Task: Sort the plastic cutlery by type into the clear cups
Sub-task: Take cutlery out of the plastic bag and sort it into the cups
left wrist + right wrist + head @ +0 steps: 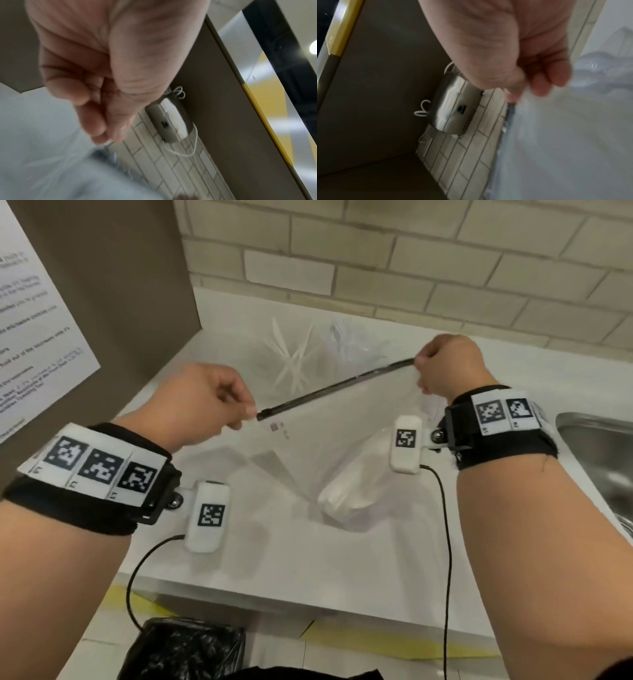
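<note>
While both hands (205,402) (445,368) pinch the bag's zip strip (335,387) — only head view shows cutlery (291,361).

- White countertop (308,559), bounded at the rear by a tiled wall and at the right by a steel sink.
- Loose white plastic cutlery (294,361), heaped near the back edge.
- Crumpled clear plastic bag (352,344), just beside the cutlery (contents indistinct).

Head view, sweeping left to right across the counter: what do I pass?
Paper notice → left hand → loose white cutlery → zip bag → right hand → sink.
</note>
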`<state>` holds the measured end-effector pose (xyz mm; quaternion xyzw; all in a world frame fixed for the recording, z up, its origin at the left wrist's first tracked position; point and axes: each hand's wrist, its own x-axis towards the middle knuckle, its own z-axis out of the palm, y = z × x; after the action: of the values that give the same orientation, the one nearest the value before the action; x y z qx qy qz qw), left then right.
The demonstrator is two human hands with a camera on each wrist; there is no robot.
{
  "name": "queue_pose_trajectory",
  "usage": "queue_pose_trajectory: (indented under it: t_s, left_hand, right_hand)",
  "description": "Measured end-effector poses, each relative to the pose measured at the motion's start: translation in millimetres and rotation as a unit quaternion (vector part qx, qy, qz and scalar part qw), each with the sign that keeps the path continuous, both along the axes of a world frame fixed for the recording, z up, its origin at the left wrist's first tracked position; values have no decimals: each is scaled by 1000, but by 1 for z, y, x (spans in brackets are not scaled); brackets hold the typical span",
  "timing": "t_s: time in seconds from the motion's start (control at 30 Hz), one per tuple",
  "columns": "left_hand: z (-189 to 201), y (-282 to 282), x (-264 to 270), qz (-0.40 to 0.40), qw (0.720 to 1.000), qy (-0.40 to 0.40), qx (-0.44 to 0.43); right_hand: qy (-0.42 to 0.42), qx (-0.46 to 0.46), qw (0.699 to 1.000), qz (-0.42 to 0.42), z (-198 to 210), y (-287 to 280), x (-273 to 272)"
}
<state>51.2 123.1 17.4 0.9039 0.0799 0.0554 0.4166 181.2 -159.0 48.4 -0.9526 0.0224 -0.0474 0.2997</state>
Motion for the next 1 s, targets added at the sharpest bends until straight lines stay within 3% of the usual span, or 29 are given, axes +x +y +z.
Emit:
queue_pose_trajectory:
  t_s: [0.07,0.13,0.27,0.4,0.5,0.63,0.7,0.77,0.87,1.0]
  left_hand:
    - [2,2,3,-4,999,19,-45]
    - [-6,-8,5,-30,992,104,-58]
    - [-35,-34,16,-4,985,159,-61]
    - [-54,-41,30,35,970,166,-171]
    - [-50,-47,32,28,974,98,-204]
    - [-11,-44,39,55,971,-41,-227]
    - [18,-41,38,62,964,-114,-233]
    - [39,-38,32,54,956,-179,-226]
    - [46,-42,19,27,961,-206,-185]
    - [37,-53,12,22,971,-194,-141]
  right_hand:
    - [96,21,995,17,3,-3,-9]
    - [141,24,990,16,3,-2,-18]
    - [118,32,992,29,-2,-8,-23]
    - [113,69,990,37,-2,-24,-28]
    - [102,108,989,16,1,-32,-32]
    - [15,152,988,6,17,-35,-39]
    - [-21,154,988,-1,29,-36,-44]
    - [-33,95,995,8,41,-36,-48]
    - [-61,-63,995,41,49,-21,-55]
    - [-130,-10,973,189,50,32,-76]
